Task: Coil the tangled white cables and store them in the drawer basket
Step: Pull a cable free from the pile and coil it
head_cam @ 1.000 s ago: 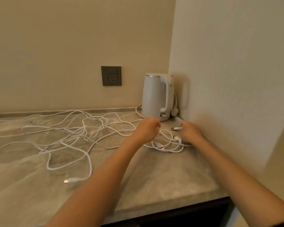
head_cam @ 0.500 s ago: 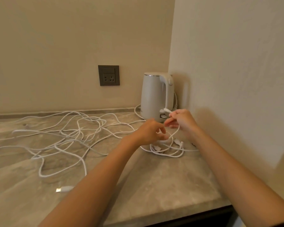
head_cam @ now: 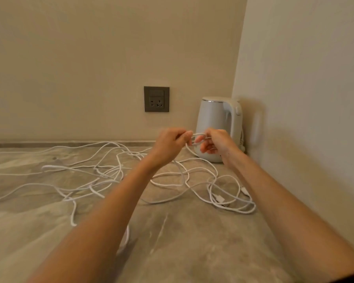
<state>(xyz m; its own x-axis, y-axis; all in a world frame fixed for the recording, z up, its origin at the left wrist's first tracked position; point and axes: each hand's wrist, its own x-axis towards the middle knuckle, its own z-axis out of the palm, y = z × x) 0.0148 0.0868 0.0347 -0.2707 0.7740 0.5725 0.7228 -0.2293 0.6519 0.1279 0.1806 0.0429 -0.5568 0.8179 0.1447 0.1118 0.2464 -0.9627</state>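
Left hand [head_cam: 171, 144]: fingers pinch a raised white cable [head_cam: 198, 134].
Right hand [head_cam: 218, 142]: fingers apparently pinch the same cable.
Remaining cables [head_cam: 110, 174]: tangled on desk [head_cam: 192, 252].

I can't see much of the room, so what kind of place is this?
Probably a kitchen corner or a hotel tea nook. A white electric kettle stands on a grey stone-look countertop where two beige walls meet, and a wall socket sits just left of it.
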